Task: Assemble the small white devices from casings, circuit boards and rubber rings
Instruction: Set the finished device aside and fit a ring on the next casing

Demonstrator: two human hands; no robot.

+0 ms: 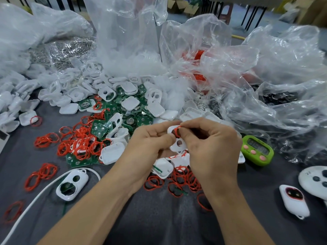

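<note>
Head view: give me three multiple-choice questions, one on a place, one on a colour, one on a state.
1. The timer lies:
A. left of both hands
B. right of the right hand
C. inside a bag

2. The loose rings are:
A. blue
B. yellow
C. red

3. The right hand's fingers:
A. pinch a ring at the casing that the left hand holds
B. lie flat on the table
C. grip the timer

Answers:
1. B, the timer sits beyond the right hand's outer side.
2. C, every pile shows red.
3. A, the fingertips close on a ring over the white casing.
</note>
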